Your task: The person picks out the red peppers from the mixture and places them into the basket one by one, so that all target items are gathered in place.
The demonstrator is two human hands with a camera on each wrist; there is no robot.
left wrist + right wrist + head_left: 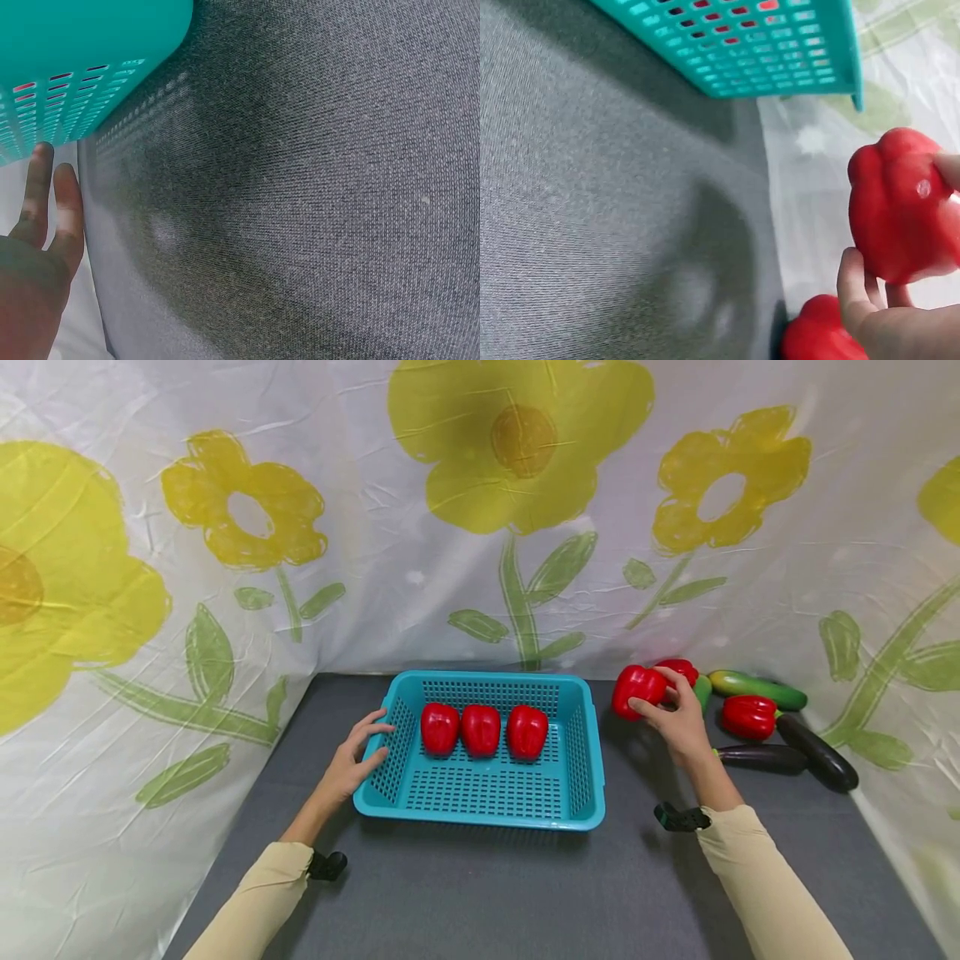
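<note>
My right hand [679, 723] grips a red bell pepper [638, 691] between thumb and fingers, just right of the blue plastic basket [480, 823]. The right wrist view shows this pepper [900, 206] raised over the grey cloth, its shadow falling below. Inside the basket, three red bell peppers [481, 731] stand in a row toward the back. At the basket's left rim is my left hand [357, 757], fingers spread and loosely extended. In the left wrist view two fingers [67, 202] reach toward the perforated basket wall [75, 90].
On the right lie another red pepper [748, 717], a green cucumber [757, 688] and two dark eggplants [817, 752]. One more red pepper [678, 670] sits partly behind my right hand. A flower-printed white curtain [360, 610] borders the grey table [480, 893] at the back and sides.
</note>
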